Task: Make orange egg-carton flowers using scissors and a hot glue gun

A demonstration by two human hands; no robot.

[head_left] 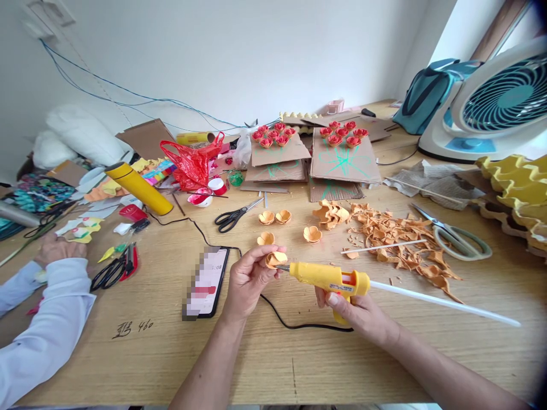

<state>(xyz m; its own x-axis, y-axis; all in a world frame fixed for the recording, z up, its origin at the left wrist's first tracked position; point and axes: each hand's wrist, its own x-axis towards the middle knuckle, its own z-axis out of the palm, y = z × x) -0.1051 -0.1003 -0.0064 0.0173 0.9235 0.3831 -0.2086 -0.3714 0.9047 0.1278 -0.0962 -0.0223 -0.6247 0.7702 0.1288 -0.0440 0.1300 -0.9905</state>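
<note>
My left hand (252,279) pinches a small orange egg-carton flower (277,260) by its edge, over the middle of the table. In my right hand (359,313) is a yellow hot glue gun (318,276), my fingers wrapped round its handle. Its metal tip points left and meets the flower; whether glue is flowing I cannot tell. A long white glue stick (444,303) sticks out of the gun's back. Just beyond my hands sit several finished-looking orange flowers (313,234) and an uncut orange carton piece (331,214).
Orange carton scraps (393,233) and scissors (455,236) lie at right, near yellow egg trays (513,193) and a fan (491,108). Red flowers (273,136) stand on cardboard (344,162) behind. A phone (209,282), black scissors (235,216) and a co-worker's sleeve (55,313) are left.
</note>
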